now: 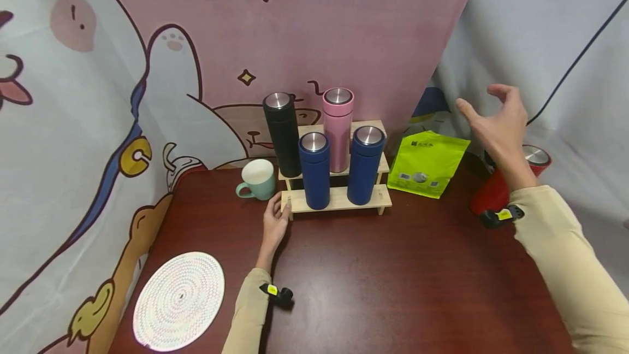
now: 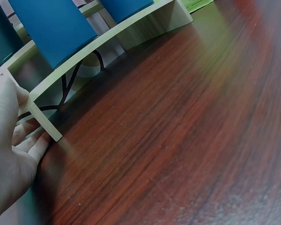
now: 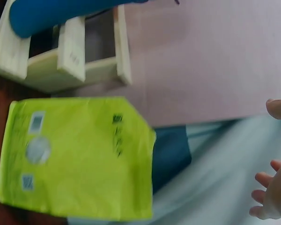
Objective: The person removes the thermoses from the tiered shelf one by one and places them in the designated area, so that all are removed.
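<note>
My left hand (image 1: 275, 223) grips the left end of a two-tier wooden rack (image 1: 339, 201), thumb on top and fingers below the board in the left wrist view. On the front tier stand two blue thermos bottles, a left one (image 1: 316, 173) and a right one (image 1: 365, 168). Behind them are a pink thermos (image 1: 337, 135) and a black thermos (image 1: 284, 141), the black one tilted a little. My right hand (image 1: 503, 122) is raised at the right with thumb and fingers spread and nothing between them. Beyond its wrist is a red thermos (image 1: 491, 193), partly hidden by the forearm.
A bright green pouch (image 1: 425, 165) stands right of the rack. A teal mug (image 1: 260, 182) sits at its left. A round woven mat (image 1: 182, 305) lies at the front left of the dark wooden table (image 1: 393, 277). Printed cloth (image 1: 383, 31) hangs behind.
</note>
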The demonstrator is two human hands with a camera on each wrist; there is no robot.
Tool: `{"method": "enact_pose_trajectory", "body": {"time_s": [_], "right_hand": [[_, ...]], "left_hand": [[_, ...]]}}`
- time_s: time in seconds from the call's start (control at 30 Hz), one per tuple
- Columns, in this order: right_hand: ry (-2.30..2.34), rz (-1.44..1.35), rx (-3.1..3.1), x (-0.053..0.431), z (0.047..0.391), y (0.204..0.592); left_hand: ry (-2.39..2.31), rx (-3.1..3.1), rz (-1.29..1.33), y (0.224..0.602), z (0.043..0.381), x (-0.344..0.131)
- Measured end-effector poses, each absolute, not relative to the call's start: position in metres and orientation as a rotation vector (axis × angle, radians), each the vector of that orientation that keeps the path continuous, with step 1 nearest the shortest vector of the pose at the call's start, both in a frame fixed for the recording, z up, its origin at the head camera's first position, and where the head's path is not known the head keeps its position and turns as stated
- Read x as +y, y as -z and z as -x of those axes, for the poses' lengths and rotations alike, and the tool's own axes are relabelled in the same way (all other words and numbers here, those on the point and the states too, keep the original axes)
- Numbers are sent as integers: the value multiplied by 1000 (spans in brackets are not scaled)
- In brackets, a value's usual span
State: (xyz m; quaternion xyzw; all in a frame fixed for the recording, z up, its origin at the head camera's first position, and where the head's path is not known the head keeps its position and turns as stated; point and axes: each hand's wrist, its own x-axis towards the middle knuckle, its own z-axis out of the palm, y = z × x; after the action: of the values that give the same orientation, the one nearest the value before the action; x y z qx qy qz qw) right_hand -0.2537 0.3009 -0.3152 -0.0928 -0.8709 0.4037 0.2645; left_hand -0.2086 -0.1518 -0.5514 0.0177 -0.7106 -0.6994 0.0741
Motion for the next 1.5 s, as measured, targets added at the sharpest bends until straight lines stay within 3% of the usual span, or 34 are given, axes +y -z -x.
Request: {"method": "enact_pose_trajectory", "body": {"time_s": [0.97,1.5], "right_hand": [[-1383,-80,-2274,154,288,296],[-1390,-209,-2511,112,290,293]], "left_hand": [[2075,-2099,-46,549,207,-151],[2048,-2124,-38,547,205,-148]]}}
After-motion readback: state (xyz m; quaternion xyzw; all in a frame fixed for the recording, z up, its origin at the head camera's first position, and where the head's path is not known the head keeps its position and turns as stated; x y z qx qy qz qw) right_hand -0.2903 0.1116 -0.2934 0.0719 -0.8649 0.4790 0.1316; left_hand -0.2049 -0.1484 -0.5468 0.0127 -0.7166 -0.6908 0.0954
